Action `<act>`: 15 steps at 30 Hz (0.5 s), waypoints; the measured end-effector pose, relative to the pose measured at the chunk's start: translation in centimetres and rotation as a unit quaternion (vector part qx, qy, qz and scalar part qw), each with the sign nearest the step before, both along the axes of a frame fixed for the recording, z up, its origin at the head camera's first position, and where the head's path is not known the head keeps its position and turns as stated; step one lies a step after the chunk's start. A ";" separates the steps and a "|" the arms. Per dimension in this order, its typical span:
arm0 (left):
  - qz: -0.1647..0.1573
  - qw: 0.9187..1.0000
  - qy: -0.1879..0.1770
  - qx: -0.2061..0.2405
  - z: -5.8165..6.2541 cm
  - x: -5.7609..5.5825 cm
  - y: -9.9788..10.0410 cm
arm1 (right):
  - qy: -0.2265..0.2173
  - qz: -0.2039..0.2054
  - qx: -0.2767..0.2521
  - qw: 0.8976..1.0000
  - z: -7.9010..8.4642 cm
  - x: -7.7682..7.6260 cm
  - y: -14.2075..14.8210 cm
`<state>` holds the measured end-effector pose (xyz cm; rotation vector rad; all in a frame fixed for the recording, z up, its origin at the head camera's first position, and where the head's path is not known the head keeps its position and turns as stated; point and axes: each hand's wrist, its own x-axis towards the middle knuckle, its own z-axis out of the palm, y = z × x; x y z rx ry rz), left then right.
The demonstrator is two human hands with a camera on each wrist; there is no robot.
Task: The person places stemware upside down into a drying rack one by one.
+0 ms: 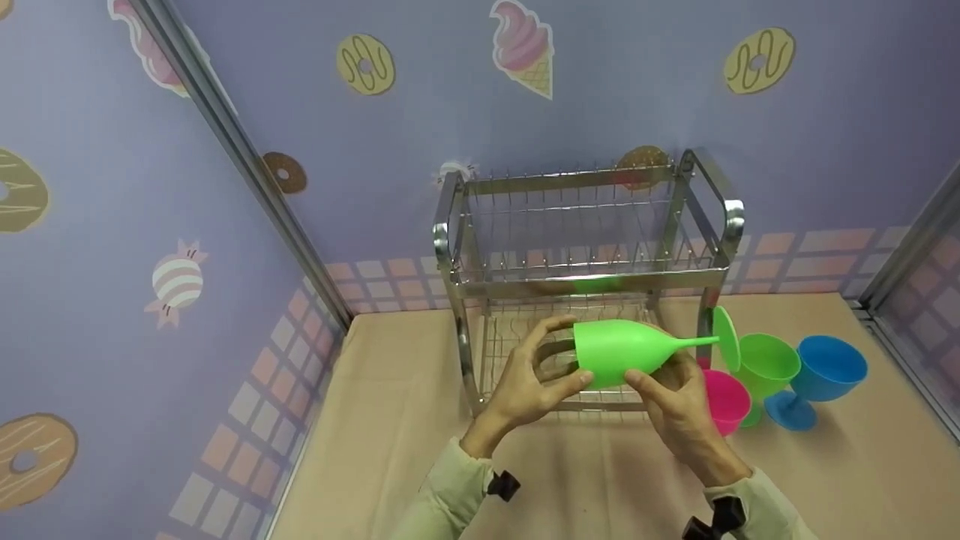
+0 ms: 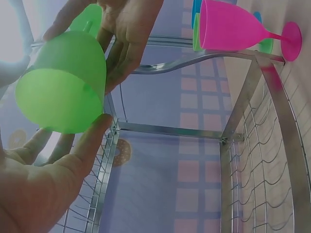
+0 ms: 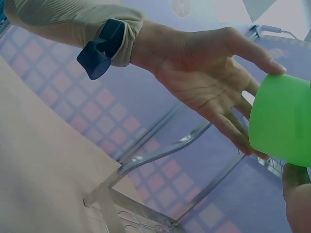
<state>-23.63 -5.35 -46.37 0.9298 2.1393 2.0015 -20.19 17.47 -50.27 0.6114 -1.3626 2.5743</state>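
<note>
A bright green plastic goblet [image 1: 622, 349] lies sideways in the air before the rack, its mouth to the left and its round foot to the right. My left hand [image 1: 529, 386] holds it at the rim, thumb on the near side and fingers spread along the far side. Around the bowl near the stem, my right hand [image 1: 679, 405] grips with its thumb in front; the other fingers are mostly hidden behind. The left wrist view looks toward the mouth of the goblet [image 2: 58, 97]. In the right wrist view, the left hand's thumb and fingers span the rim.
A two-tier metal dish rack [image 1: 592, 285] stands against the patterned wall. To its right on the beige tabletop [image 1: 397, 435] are a pink goblet [image 1: 727, 401], a second green goblet [image 1: 769, 360] and a blue goblet [image 1: 829, 367], all upright. A metal-framed side wall borders the left.
</note>
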 end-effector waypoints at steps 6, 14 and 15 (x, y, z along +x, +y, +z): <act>0.052 0.998 0.040 0.000 -0.4 -0.8 -2.2 | -0.003 -0.039 0.076 0.996 2.5 0.0 1.8; 0.192 0.975 0.109 -0.015 -1.6 -1.8 -6.2 | -0.003 -0.121 0.243 0.962 7.0 -0.5 4.6; 0.210 0.971 0.113 -0.016 -1.8 -2.0 -6.6 | 0.005 -0.124 0.258 0.958 7.6 -0.7 4.9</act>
